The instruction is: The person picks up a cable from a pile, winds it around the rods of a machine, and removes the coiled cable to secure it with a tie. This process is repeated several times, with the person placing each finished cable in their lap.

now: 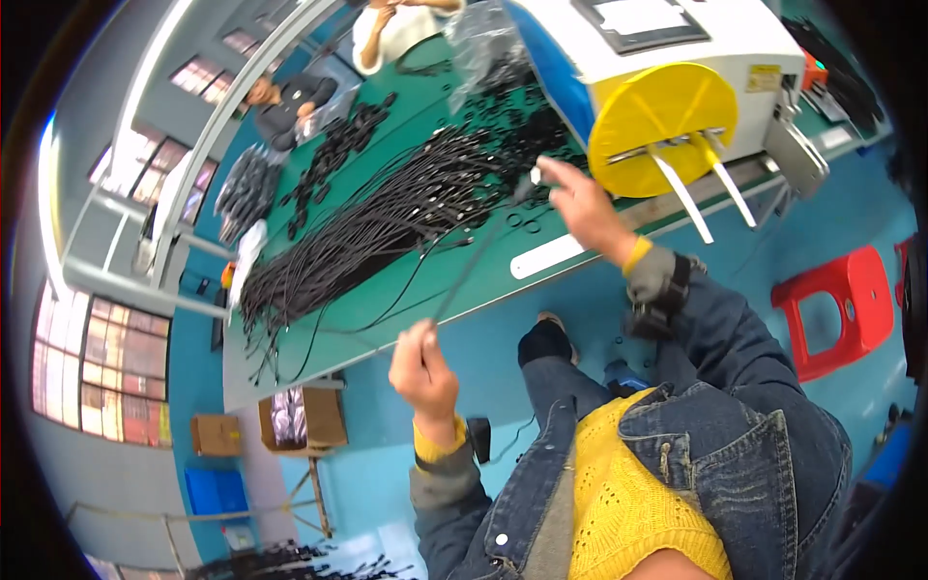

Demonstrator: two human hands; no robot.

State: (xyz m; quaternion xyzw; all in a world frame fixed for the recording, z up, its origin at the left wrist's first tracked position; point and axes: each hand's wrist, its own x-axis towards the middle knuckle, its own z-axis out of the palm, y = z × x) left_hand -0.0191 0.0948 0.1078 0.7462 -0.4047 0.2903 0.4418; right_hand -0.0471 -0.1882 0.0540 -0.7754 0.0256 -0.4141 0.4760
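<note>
Thin black flexible cable (471, 266), too motion-blurred for surface detail, vanishes at its lower stretch into the closed grip of the bare left hand (425, 372). Nearly straight, it slants up rightward over the flat green tabletop (503, 263), its pale-tipped end pinched by the bare right hand (587, 210).

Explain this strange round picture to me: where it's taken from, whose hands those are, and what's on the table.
It comes from a fisheye camera on a person's head, looking down, so straight edges bend near the rim. No robot here: the left hand and right hand are the wearer's own. Both hold a dark cable, blurred, stretched between them; a small white piece shows at the right fingertips. On the green table lie many black cables and a white machine with a yellow disc.
</note>
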